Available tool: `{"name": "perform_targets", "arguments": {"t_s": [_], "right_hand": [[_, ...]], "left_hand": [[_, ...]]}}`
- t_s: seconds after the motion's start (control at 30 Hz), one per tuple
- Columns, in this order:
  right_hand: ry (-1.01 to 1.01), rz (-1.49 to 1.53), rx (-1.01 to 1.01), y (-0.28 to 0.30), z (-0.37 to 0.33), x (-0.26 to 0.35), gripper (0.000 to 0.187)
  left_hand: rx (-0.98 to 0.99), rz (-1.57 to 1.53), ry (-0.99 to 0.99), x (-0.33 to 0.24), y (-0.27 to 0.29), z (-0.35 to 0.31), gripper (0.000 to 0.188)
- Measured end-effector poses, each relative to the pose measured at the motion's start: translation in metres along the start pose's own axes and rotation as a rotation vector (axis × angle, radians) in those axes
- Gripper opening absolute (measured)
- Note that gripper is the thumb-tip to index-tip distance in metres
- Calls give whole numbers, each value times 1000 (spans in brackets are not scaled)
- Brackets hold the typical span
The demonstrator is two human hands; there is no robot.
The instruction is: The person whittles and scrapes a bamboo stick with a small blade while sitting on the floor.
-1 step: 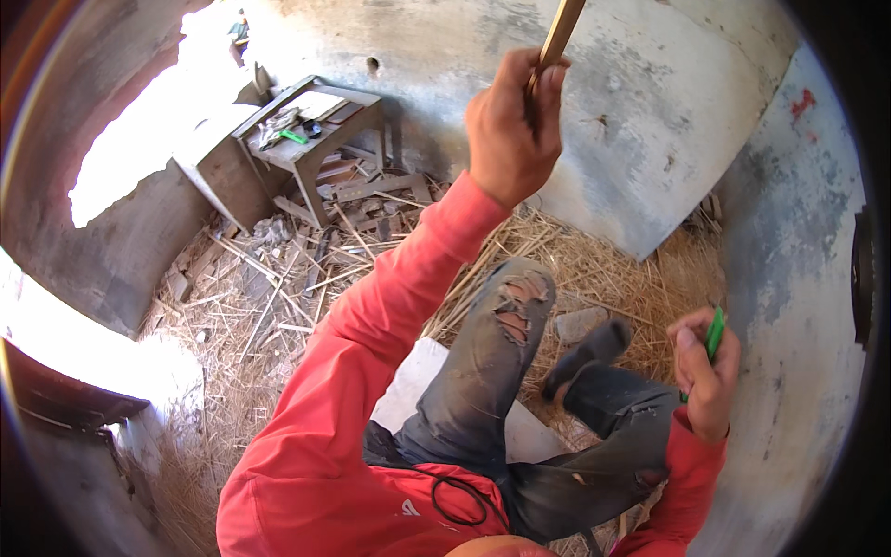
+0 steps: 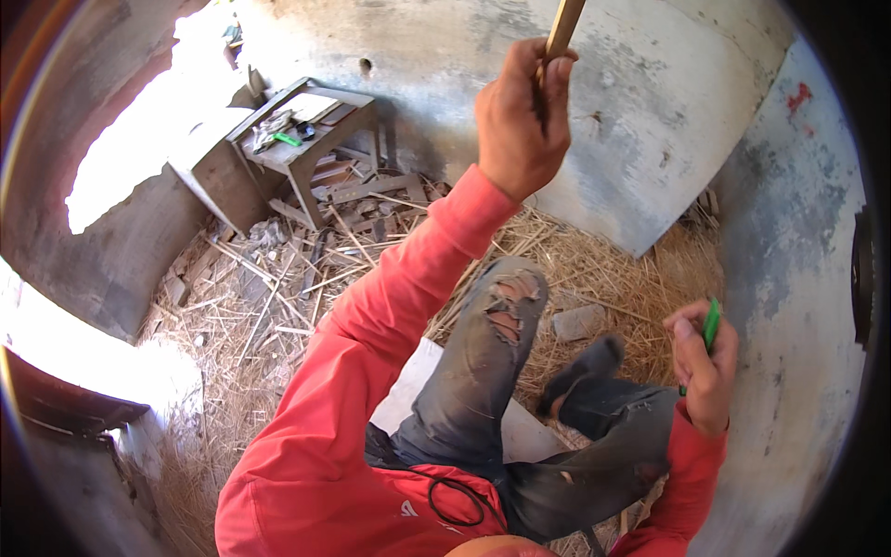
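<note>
Stick [image 2: 563, 28]: one, wooden, raised up near the grey wall [image 2: 650, 121], my left hand [image 2: 518, 116] clamped round it. Nothing's shifted vs the other pic, same pose, so work's at the same spot. One wooden stool [image 2: 306, 139] on straw. One green pen [image 2: 710, 325], right hand [image 2: 703, 367] closed on it

A: What sort of place?
B: A rough rural work shed: bare plastered walls [image 2: 650, 111], straw-strewn floor [image 2: 613, 269].
A: Further evidence?
B: At 11 o'clock, a small wooden worktop [image 2: 306, 139] above scrap wood offcuts [image 2: 353, 190].
</note>
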State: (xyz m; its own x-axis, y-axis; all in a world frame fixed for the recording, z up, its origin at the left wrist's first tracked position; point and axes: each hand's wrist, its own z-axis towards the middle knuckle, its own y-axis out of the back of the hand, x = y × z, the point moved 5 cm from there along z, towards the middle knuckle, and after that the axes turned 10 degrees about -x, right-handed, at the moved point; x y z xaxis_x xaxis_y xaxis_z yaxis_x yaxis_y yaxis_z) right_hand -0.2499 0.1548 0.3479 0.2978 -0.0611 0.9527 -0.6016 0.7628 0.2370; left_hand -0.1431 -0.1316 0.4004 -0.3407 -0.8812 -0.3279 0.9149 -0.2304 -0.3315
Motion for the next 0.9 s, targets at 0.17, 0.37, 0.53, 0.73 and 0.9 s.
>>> {"name": "perform_targets", "arguments": {"t_s": [0.17, 0.37, 0.53, 0.73, 0.9], "right_hand": [[-129, 88, -33, 18, 34, -59, 32], [-333, 214, -75, 33, 96, -142, 39], [-338, 260, -235, 31, 127, -197, 35], [-140, 283, -363, 12, 143, -203, 44], [-182, 103, -340, -46, 144, -255, 59]], "left_hand": [[248, -198, 279, 20, -103, -57, 17], [628, -234, 637, 91, -174, -170, 19], [515, -422, 763, 130, -176, -204, 17], [393, -626, 873, 154, -186, -224, 22], [301, -558, 820, 137, -195, -235, 25]]}}
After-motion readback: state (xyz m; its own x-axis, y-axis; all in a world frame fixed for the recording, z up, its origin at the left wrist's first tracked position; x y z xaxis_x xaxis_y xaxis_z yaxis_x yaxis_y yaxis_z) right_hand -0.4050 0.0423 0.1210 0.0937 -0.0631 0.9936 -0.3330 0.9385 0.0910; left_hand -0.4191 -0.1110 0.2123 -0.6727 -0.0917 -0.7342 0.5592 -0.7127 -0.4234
